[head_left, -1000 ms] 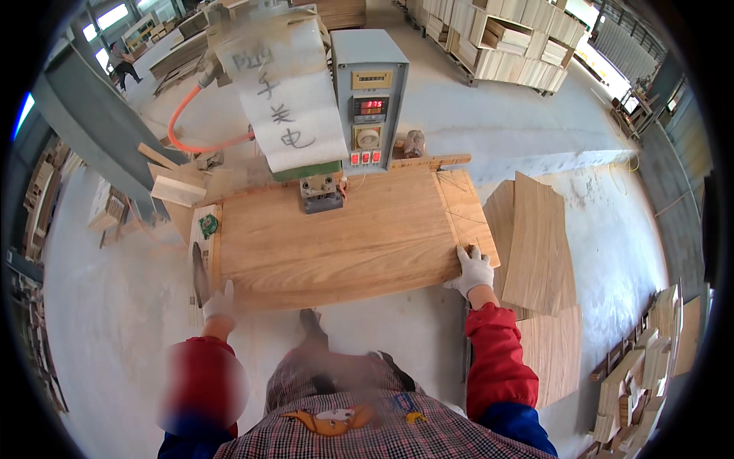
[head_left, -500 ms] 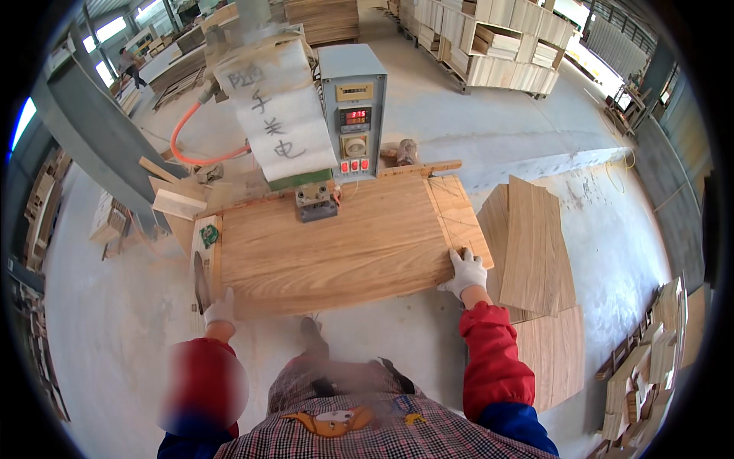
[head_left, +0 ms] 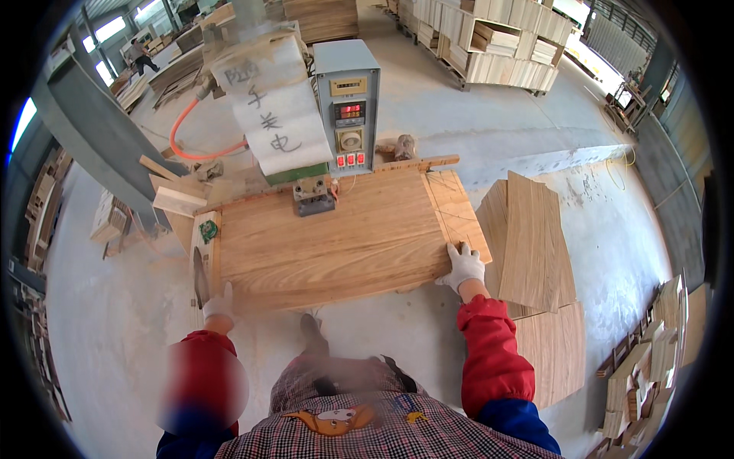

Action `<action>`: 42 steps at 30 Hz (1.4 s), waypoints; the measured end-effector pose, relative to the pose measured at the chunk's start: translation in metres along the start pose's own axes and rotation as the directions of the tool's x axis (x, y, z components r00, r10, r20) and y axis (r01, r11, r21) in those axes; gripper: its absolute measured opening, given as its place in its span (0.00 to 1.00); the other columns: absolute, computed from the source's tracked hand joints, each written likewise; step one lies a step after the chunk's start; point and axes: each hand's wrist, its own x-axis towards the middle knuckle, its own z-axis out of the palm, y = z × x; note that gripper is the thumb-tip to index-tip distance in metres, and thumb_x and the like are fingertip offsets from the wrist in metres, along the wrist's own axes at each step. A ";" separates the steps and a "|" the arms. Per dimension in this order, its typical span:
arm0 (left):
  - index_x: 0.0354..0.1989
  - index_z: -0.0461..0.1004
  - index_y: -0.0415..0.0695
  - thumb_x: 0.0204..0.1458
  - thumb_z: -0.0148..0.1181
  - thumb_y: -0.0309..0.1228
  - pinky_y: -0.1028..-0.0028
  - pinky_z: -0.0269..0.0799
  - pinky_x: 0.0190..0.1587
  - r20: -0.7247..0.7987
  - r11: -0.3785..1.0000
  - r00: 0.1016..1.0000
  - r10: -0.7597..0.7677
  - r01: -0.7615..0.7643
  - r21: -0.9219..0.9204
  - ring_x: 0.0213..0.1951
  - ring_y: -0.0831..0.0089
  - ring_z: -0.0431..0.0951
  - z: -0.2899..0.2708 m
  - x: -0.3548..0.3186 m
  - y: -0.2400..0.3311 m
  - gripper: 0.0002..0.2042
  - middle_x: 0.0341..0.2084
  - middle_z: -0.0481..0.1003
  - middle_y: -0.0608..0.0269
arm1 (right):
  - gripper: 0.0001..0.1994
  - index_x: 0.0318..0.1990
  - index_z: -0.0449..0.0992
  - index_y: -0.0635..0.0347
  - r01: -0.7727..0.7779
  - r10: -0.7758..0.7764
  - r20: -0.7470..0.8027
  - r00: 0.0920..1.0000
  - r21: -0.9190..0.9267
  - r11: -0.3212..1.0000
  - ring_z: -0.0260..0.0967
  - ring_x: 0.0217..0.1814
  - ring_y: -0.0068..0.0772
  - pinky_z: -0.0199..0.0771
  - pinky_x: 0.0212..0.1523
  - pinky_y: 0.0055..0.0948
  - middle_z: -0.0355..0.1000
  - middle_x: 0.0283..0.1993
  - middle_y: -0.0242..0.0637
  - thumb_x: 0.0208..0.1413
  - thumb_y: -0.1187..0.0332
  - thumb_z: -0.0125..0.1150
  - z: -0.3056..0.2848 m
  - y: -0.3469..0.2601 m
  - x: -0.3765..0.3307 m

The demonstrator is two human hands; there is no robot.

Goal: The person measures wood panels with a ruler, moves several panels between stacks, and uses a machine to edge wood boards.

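A wide wooden board (head_left: 336,245) with brown grain lies flat on the work table, under the metal head (head_left: 313,197) of a press machine. At its front left corner my left hand (head_left: 219,306), in a white glove, grips the edge; part of it is blurred and its lower fingers are hidden. My right hand (head_left: 463,268), also gloved, holds the front right corner, fingers spread over the top and thumb along the front edge. A lighter wooden strip (head_left: 456,206) with pencil-like lines lies along the board's right end.
A grey control box (head_left: 348,107) with a red-lit display stands behind the board, beside a paper-covered machine housing (head_left: 267,107). Left of the board are a green tape measure (head_left: 208,231) and a dark blade-like tool (head_left: 200,277). Brown panels (head_left: 535,245) are stacked at right. A person (head_left: 141,57) is far left.
The view has shifted slightly, and the board and my hands appear a little higher in it. Both hands keep their places on the board. The distant person has moved right.
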 end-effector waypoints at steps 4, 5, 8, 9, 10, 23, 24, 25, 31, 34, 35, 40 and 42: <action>0.63 0.39 0.51 0.30 0.67 0.50 0.64 0.70 0.42 0.016 1.000 1.000 -0.017 0.017 0.000 0.41 0.58 0.73 0.007 0.003 -0.007 0.52 0.42 0.69 0.51 | 0.47 0.59 0.56 0.47 0.006 -0.006 0.011 1.000 -0.007 1.000 0.52 0.59 0.49 0.63 0.53 0.36 0.50 0.62 0.44 0.25 0.53 0.72 -0.003 -0.005 -0.002; 0.63 0.39 0.51 0.30 0.67 0.50 0.64 0.70 0.42 0.020 1.000 1.000 -0.018 0.018 0.002 0.41 0.58 0.73 0.008 0.004 -0.010 0.52 0.42 0.69 0.51 | 0.47 0.59 0.56 0.47 0.012 -0.012 0.012 1.000 -0.001 1.000 0.52 0.59 0.49 0.63 0.53 0.37 0.50 0.62 0.44 0.25 0.53 0.72 -0.003 -0.008 -0.002; 0.63 0.38 0.50 0.31 0.67 0.48 0.64 0.70 0.43 0.028 1.000 1.000 -0.008 0.009 -0.013 0.42 0.57 0.73 0.001 0.005 -0.008 0.51 0.44 0.68 0.49 | 0.46 0.59 0.55 0.48 0.015 -0.014 -0.014 1.000 0.020 1.000 0.51 0.60 0.49 0.61 0.54 0.37 0.50 0.62 0.45 0.27 0.53 0.71 0.000 -0.005 -0.005; 0.63 0.38 0.50 0.32 0.66 0.47 0.64 0.70 0.43 0.031 1.000 1.000 0.001 0.000 -0.021 0.42 0.56 0.73 0.000 0.006 -0.004 0.51 0.44 0.67 0.48 | 0.45 0.59 0.55 0.49 0.011 -0.010 -0.040 0.999 0.031 0.999 0.50 0.60 0.49 0.59 0.55 0.37 0.50 0.62 0.45 0.28 0.53 0.71 0.007 0.000 -0.004; 0.63 0.38 0.49 0.33 0.66 0.45 0.64 0.69 0.43 0.008 1.000 1.000 0.008 -0.008 -0.010 0.43 0.55 0.72 0.003 0.007 -0.003 0.50 0.45 0.66 0.47 | 0.45 0.60 0.54 0.49 0.004 -0.001 -0.069 0.998 0.043 0.999 0.50 0.61 0.49 0.58 0.56 0.38 0.50 0.62 0.46 0.30 0.54 0.70 0.014 0.004 -0.004; 0.54 0.57 0.49 0.53 0.46 0.46 0.67 0.71 0.38 0.333 -0.280 0.925 0.183 0.374 -0.884 0.33 0.60 0.74 0.093 -0.039 0.012 0.22 0.36 0.72 0.56 | 0.27 0.53 0.63 0.59 -0.461 -0.111 0.451 0.886 0.827 -0.322 0.67 0.44 0.31 0.68 0.43 0.31 0.68 0.45 0.37 0.50 0.51 0.56 0.161 -0.111 -0.190; 0.54 0.57 0.49 0.53 0.46 0.46 0.66 0.70 0.40 0.344 -0.381 0.895 0.285 0.435 -0.816 0.36 0.60 0.73 0.088 -0.037 0.024 0.22 0.38 0.71 0.55 | 0.27 0.52 0.63 0.59 -0.510 -0.160 0.492 0.856 0.748 -0.425 0.67 0.45 0.30 0.68 0.44 0.32 0.68 0.45 0.37 0.50 0.51 0.56 0.155 -0.124 -0.201; 0.53 0.58 0.49 0.53 0.45 0.47 0.65 0.70 0.42 0.346 -0.467 0.859 0.378 0.499 -0.730 0.38 0.59 0.72 0.075 -0.041 0.038 0.23 0.41 0.70 0.54 | 0.27 0.52 0.64 0.59 -0.531 -0.231 0.480 0.846 0.721 -0.445 0.67 0.46 0.31 0.68 0.45 0.33 0.68 0.46 0.37 0.49 0.51 0.57 0.148 -0.136 -0.208; 0.50 0.62 0.44 0.52 0.47 0.44 0.59 0.65 0.50 0.205 -0.492 0.652 0.730 0.709 -0.505 0.48 0.57 0.68 0.047 -0.056 0.087 0.21 0.48 0.67 0.54 | 0.23 0.49 0.65 0.60 -0.319 -0.027 0.395 0.918 0.697 -0.643 0.68 0.44 0.34 0.70 0.43 0.38 0.68 0.45 0.37 0.48 0.59 0.60 0.163 -0.164 -0.220; 0.49 0.63 0.40 0.51 0.48 0.39 0.58 0.65 0.50 0.253 -0.419 0.553 0.794 0.800 -0.430 0.48 0.56 0.68 0.067 -0.079 0.112 0.20 0.49 0.66 0.52 | 0.21 0.48 0.66 0.62 -0.165 0.148 0.406 0.902 0.640 -0.750 0.68 0.42 0.32 0.70 0.42 0.35 0.69 0.44 0.37 0.49 0.62 0.60 0.135 -0.131 -0.249; 0.49 0.63 0.40 0.51 0.48 0.37 0.58 0.65 0.51 0.250 -0.394 0.519 0.818 0.820 -0.415 0.48 0.56 0.68 0.072 -0.090 0.116 0.19 0.49 0.66 0.52 | 0.21 0.48 0.66 0.62 -0.122 0.194 0.399 0.896 0.642 -0.757 0.68 0.42 0.31 0.70 0.41 0.33 0.69 0.43 0.37 0.49 0.62 0.59 0.129 -0.119 -0.257; 0.50 0.62 0.38 0.49 0.51 0.29 0.59 0.66 0.51 0.149 -0.187 0.288 0.946 0.859 -0.476 0.50 0.57 0.68 0.058 -0.136 0.152 0.19 0.49 0.66 0.52 | 0.18 0.45 0.68 0.65 0.005 0.474 0.328 0.817 0.818 -0.575 0.67 0.38 0.24 0.67 0.39 0.23 0.69 0.39 0.34 0.51 0.62 0.57 0.128 -0.069 -0.301; 0.50 0.62 0.38 0.49 0.51 0.26 0.59 0.67 0.51 0.155 -0.125 0.240 0.958 0.839 -0.530 0.49 0.58 0.68 0.040 -0.157 0.162 0.19 0.49 0.66 0.52 | 0.18 0.44 0.69 0.66 0.077 0.525 0.273 0.806 0.831 -0.550 0.66 0.39 0.21 0.66 0.39 0.20 0.69 0.38 0.32 0.51 0.61 0.56 0.124 -0.055 -0.325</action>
